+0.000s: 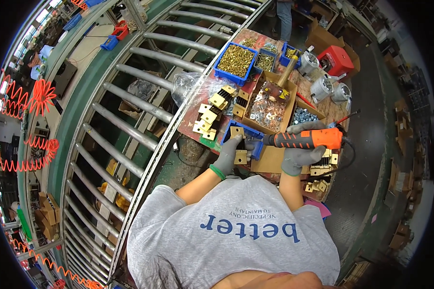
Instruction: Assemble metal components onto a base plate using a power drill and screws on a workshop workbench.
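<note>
My left hand point(228, 155), in a grey glove with a green cuff, is closed around a part with brass end blocks and a dark middle point(240, 157). A small blue bin point(256, 150) lies just beyond that part. In my gloved right hand point(298, 158) is an orange and black power screwdriver point(318, 138), its nose pointing left toward the held part. The tip of the tool is hard to make out against the bin. More brass-ended parts point(208, 115) lie stacked to the far left of my left hand, and others point(321, 166) sit right of my right hand.
A cardboard box of small copper-coloured pieces point(265, 111) stands ahead, a hammer point(288, 70) over it. Blue bins of brass screws point(235, 59) and other hardware are behind. Silver cylindrical parts point(321, 89) stand at right. A roller conveyor point(144, 103) borders the bench's left; a black cable point(349, 161) hangs right.
</note>
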Demonstrator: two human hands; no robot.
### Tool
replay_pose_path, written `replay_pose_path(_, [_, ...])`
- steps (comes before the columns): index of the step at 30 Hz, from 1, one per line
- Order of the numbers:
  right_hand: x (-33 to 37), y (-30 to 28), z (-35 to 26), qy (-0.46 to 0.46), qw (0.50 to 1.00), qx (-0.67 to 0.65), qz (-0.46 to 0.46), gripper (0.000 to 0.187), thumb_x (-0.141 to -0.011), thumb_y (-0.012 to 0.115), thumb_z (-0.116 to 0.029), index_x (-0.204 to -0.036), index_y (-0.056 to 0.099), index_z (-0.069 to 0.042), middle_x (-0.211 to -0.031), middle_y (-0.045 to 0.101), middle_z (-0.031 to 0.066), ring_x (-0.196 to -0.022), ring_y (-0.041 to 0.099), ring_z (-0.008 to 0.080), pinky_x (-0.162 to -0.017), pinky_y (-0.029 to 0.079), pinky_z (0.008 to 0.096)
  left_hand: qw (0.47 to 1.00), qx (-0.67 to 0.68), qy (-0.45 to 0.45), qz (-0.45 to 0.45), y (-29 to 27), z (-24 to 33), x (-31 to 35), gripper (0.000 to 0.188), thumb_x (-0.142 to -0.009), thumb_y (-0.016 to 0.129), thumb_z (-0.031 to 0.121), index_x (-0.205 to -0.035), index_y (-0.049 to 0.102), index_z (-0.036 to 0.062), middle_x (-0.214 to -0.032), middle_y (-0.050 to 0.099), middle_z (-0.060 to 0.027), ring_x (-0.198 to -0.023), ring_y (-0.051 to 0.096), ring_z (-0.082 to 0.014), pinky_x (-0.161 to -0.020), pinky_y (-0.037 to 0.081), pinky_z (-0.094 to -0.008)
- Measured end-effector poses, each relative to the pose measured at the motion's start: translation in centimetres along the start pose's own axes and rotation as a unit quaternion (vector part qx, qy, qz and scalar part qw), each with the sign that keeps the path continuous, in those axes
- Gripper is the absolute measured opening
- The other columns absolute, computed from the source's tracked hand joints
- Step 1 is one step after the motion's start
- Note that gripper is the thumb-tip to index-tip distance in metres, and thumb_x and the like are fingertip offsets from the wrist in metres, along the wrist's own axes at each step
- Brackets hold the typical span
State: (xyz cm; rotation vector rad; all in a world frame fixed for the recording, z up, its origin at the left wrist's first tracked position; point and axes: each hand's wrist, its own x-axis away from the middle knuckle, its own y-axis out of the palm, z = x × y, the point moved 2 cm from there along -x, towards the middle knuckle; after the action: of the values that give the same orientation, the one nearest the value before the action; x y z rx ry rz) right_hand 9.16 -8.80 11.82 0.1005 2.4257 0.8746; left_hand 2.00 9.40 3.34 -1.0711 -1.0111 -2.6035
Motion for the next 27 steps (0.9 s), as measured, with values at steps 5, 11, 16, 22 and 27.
replay_pose_path(5, [-0.2, 1.8, -0.3, 0.005, 0.997, 0.033, 0.072, 0.074, -0.074, 0.064, -0.067, -0.102, 0.051, 0.0, -0.078, 0.062, 0.0129, -0.066, 0.064, 0.0233, -0.06, 0.057, 0.0372, 0.999, -0.032, -0.023, 0.015, 0.0, -0.1, -1.0, 0.032, -0.095, 0.048, 0.036, -0.108, 0.057, 0.0086, -0.089, 0.066, -0.0089, -0.068, 0.065, -0.0219, -0.06, 0.058, -0.0352])
replay_pose_path(11, [-1.1, 0.3, -3.2, -0.013, 0.998, -0.002, 0.055, 0.073, -0.075, 0.065, -0.066, -0.102, 0.053, 0.002, -0.08, 0.064, 0.0149, -0.066, 0.065, 0.0242, -0.062, 0.056, 0.0372, 1.0, -0.004, -0.012, -0.005, 0.0, 0.9, -1.8, 0.029, -0.094, 0.05, 0.032, -0.109, 0.057, 0.0077, -0.091, 0.065, -0.0083, -0.065, 0.064, -0.0217, -0.059, 0.057, -0.0359])
replay_pose_path(16, [-0.8, -1.8, -7.5, -0.072, 0.99, -0.045, 0.108, 0.068, -0.077, 0.067, -0.057, -0.107, 0.053, 0.003, -0.091, 0.065, 0.0188, -0.075, 0.066, 0.0281, -0.067, 0.056, 0.0398, 0.945, -0.276, 0.178, -0.012, -0.4, 5.5, -5.6, 0.035, -0.087, 0.057, 0.025, -0.114, 0.05, 0.0036, -0.083, 0.064, -0.0147, -0.065, 0.064, -0.0272, -0.06, 0.054, -0.0376])
replay_pose_path(22, [0.3, -4.7, -13.0, -0.129, 0.99, -0.03, 0.039, 0.071, -0.078, 0.068, -0.054, -0.122, 0.052, -0.001, -0.104, 0.064, 0.0162, -0.085, 0.066, 0.0285, -0.073, 0.055, 0.0439, 0.62, -0.741, 0.205, 0.156, 2.0, 11.0, -11.8, 0.062, -0.085, 0.051, 0.041, -0.135, 0.04, 0.0066, -0.119, 0.058, -0.0261, -0.102, 0.06, -0.043, -0.088, 0.048, -0.0493])
replay_pose_path(27, [1.8, -7.7, -17.3, -0.195, 0.98, -0.009, 0.037, 0.069, -0.08, 0.066, -0.052, -0.126, 0.053, -0.002, -0.111, 0.064, 0.0165, -0.089, 0.065, 0.0282, -0.078, 0.054, 0.0427, 0.436, -0.822, 0.319, 0.18, 2.9, 8.7, -14.0, 0.048, -0.084, 0.059, 0.033, -0.126, 0.051, 0.0114, -0.126, 0.052, -0.0144, -0.109, 0.053, -0.0352, -0.086, 0.046, -0.0468])
